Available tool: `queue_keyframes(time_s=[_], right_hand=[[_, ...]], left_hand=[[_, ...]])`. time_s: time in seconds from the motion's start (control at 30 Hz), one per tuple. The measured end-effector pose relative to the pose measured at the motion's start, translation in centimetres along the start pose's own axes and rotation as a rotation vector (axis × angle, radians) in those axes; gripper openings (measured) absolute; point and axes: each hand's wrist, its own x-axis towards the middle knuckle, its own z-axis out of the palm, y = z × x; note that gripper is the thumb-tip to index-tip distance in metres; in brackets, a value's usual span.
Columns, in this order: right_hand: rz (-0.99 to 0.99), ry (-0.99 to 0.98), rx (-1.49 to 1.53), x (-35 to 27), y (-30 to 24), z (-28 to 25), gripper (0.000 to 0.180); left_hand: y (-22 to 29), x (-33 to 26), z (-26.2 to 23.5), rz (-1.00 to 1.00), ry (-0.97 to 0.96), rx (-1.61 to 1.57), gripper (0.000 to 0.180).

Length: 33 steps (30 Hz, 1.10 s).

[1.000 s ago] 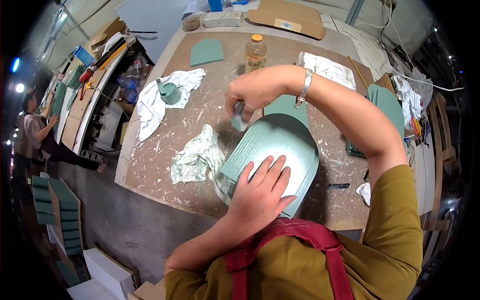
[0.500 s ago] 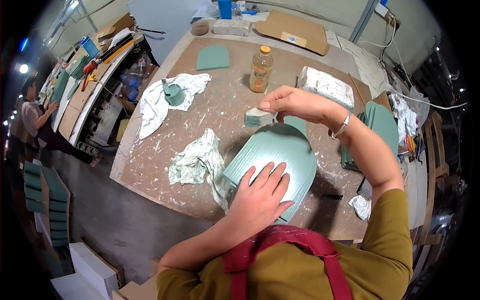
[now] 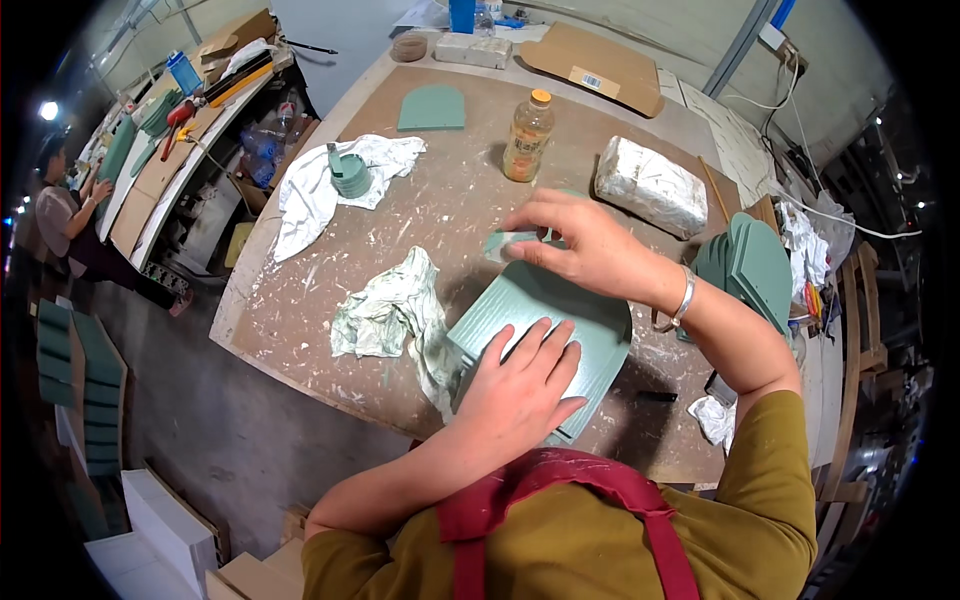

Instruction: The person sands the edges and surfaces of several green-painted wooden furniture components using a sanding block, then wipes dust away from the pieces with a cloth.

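Note:
A glossy green arch-ended board (image 3: 595, 325) with a ribbed surface lies at the table's near middle, on top of at least one similar board. My left hand (image 3: 530, 375) rests flat on its near part with fingers spread. Over the board's far edge, my right hand (image 3: 565, 245) is closed on a small pale block stained green (image 3: 497, 245), which looks like a sponge. The fingers partly cover it, and I cannot tell whether it touches the board. A green-stained white cloth (image 3: 390, 315) lies crumpled left of the board, its tail reaching the board's left edge.
A yellow-capped bottle (image 3: 527, 135) stands beyond my right hand. Farther left, a green round container (image 3: 350, 177) sits on a white cloth (image 3: 305, 205). A wrapped block (image 3: 650, 187) and stacked green boards (image 3: 750, 265) are at right. A person (image 3: 65, 205) works at the left bench.
My right hand has turned over and wrapped more around the block, shifting slightly at the board's far edge. My left hand stays flat on the board. The view has shifted slightly.

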Motion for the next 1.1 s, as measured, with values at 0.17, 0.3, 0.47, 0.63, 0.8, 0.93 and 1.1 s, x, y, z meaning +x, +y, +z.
queue_keyframes(time_s=[0.17, 0.3, 0.47, 0.63, 0.8, 0.93, 1.1], right_hand=[[-0.200, 0.006, -0.183, -1.0, -0.4, 2.1, 0.024], [-0.130, 0.028, -0.314, -0.6, -0.3, 1.3, 0.023], [-0.174, 0.035, -0.226, -0.9, -1.2, 2.6, 0.023], [-0.097, 0.140, -0.382, -0.8, 0.5, 1.0, 0.022], [0.177, 0.231, 0.003, -2.5, -1.7, -1.7, 0.027], [0.232, 0.468, 0.595, -6.9, -1.4, -2.2, 0.027], [0.385, 0.650, 1.013, -12.8, -5.2, 0.2, 0.026]], left_hand=[[0.1, 0.1, 0.2, 0.001, 0.004, -0.012, 0.051], [0.0, 0.1, 0.2, 0.013, 0.011, 0.003, 0.052], [0.1, 0.1, 0.3, -0.009, 0.013, 0.013, 0.051], [0.1, 0.0, 0.5, 0.004, 0.016, 0.009, 0.051], [-0.3, -0.1, 0.2, 0.027, 0.012, -0.003, 0.049], [-5.4, -0.9, -4.3, -0.130, 0.068, -0.324, 0.040], [-15.1, -6.0, -1.0, -0.524, 0.054, -0.028, 0.057]])
